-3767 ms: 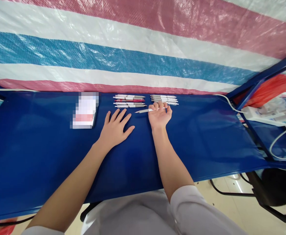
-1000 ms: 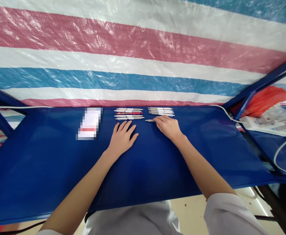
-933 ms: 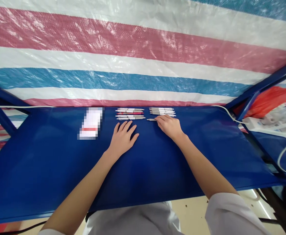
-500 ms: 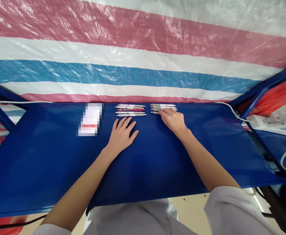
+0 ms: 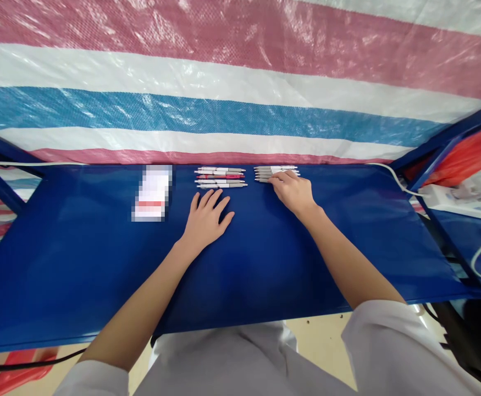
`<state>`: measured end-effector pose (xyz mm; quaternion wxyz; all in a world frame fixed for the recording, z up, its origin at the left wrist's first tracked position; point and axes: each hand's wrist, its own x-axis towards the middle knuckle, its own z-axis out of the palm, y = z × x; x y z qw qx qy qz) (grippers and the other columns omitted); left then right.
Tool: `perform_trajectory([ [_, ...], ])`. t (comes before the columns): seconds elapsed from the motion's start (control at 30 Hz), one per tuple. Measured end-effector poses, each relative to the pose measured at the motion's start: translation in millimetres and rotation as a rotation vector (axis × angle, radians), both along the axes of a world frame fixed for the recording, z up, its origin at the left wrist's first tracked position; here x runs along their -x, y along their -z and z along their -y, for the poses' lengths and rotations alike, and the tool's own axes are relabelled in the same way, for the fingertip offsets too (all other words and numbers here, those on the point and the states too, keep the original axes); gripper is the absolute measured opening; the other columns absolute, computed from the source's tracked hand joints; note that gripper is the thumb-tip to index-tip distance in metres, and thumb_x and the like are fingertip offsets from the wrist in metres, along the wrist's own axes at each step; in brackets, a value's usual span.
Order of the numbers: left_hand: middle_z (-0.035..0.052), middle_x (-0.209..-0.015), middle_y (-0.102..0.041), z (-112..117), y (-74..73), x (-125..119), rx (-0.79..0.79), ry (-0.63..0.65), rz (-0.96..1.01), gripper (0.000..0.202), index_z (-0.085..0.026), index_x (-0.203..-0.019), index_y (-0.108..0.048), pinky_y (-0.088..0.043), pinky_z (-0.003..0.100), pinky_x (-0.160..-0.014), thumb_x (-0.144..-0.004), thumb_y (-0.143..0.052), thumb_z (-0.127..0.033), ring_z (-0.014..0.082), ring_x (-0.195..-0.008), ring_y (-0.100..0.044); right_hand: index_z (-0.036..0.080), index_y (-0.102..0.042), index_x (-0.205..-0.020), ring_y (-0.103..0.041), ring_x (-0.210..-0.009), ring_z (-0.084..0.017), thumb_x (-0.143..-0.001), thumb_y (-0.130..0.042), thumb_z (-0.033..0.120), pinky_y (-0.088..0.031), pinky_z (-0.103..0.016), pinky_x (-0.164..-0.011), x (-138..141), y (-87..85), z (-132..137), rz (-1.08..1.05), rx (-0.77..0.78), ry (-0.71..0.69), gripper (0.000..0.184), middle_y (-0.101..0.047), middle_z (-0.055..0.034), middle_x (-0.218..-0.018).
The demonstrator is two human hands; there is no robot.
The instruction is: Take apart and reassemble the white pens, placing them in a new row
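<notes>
Right hand (image 5: pixel 293 190), pinching a slim grey-gripped plastic pen (image 5: pixel 262 180), just brought it to the near side of the white-and-grey plastic pen row (image 5: pixel 265 172), likely adding to it; left hand (image 5: pixel 205 218) spread, holding nothing, left of row.

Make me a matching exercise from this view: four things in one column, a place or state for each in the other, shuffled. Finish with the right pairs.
Things:
1. left hand
2. right hand
3. red pen
4. striped sheet

Places or states:
A. behind the blue table
B. bunched over a pen
C. spread open, palm down
D. lying between white pens

Pairs: 1-C, 2-B, 3-D, 4-A
</notes>
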<state>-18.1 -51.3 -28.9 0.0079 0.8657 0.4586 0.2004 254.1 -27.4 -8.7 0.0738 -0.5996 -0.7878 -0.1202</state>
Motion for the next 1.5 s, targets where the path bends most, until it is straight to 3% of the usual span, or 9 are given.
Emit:
perform_trajectory([
  [0.47,0.0143,-0.138,-0.058,1,-1.7,3,0.003,-0.004,0.0,0.041,-0.019,-0.125,-0.065,-0.027,0.058,-0.114,-0.095,-0.048,-0.041,0.0347,-0.132,-0.049,0.024,-0.069,-0.115,-0.06,-0.105,-0.023,-0.096,-0.039,0.014,-0.04,-0.029,-0.061,10,-11.3,6,-0.066,0.024,0.003,0.037,-0.07,-0.0059,-0.121],
  [0.73,0.0128,-0.14,-0.057,0,-4.6,16,-0.027,0.002,-0.042,0.042,-0.019,-0.127,-0.063,-0.029,0.055,-0.114,-0.096,-0.047,-0.043,0.0331,-0.132,-0.049,0.025,-0.067,-0.118,-0.059,-0.113,-0.023,-0.093,-0.047,0.019,-0.048,-0.03,-0.07,48,-18.8,27,-0.234,0.022,-0.005,0.032,-0.066,-0.0045,-0.129],
  [0.93,0.0136,-0.139,-0.057,5,-3.6,22,-0.033,-0.039,-0.067,0.044,-0.019,-0.128,-0.063,-0.029,0.055,-0.114,-0.096,-0.046,-0.042,0.0336,-0.132,-0.049,0.023,-0.065,-0.122,-0.06,-0.118,-0.023,-0.097,-0.044,0.033,-0.052,-0.035,-0.089,90,-1.5,50,-0.364,0.024,-0.057,0.033,-0.066,-0.0066,-0.13],
  [1.0,0.0133,-0.141,-0.056,7,-2.4,26,-0.023,-0.048,-0.078,0.045,-0.019,-0.13,-0.062,-0.027,0.054,-0.115,-0.096,-0.044,-0.042,0.0327,-0.134,-0.047,0.022,-0.064,-0.124,-0.057,-0.125,-0.025,-0.098,-0.043,0.035,-0.044,-0.042,-0.106,98,9.2,54,-0.362,0.007,-0.066,0.036,-0.064,-0.0077,-0.134],
  [1.07,0.0135,-0.143,-0.054,8,-1.3,29,-0.007,-0.052,-0.082,0.046,-0.018,-0.131,-0.062,-0.026,0.054,-0.116,-0.097,-0.042,-0.042,0.0324,-0.135,-0.046,0.023,-0.062,-0.127,-0.051,-0.133,-0.026,-0.099,-0.041,0.037,-0.038,-0.046,-0.113,102,18.9,56,-0.344,-0.006,-0.062,0.038,-0.059,-0.0069,-0.14],
  [1.2,0.0132,-0.145,-0.052,8,0.6,32,0.015,-0.05,-0.079,0.048,-0.016,-0.133,-0.06,-0.024,0.053,-0.117,-0.098,-0.041,-0.042,0.0327,-0.137,-0.043,0.024,-0.06,-0.131,-0.046,-0.138,-0.027,-0.1,-0.037,0.04,-0.034,-0.048,-0.116,103,28.4,58,-0.325,-0.009,-0.063,0.042,-0.053,-0.0062,-0.146],
  [1.5,0.0139,-0.144,-0.052,8,1.8,33,0.001,-0.032,-0.061,0.046,-0.016,-0.132,-0.062,-0.026,0.053,-0.117,-0.096,-0.045,-0.041,0.0333,-0.137,-0.044,0.024,-0.06,-0.132,-0.046,-0.138,-0.027,-0.098,-0.04,0.045,-0.033,-0.049,-0.117,102,29.5,58,-0.375,-0.012,-0.065,0.044,-0.054,-0.0064,-0.145],
])
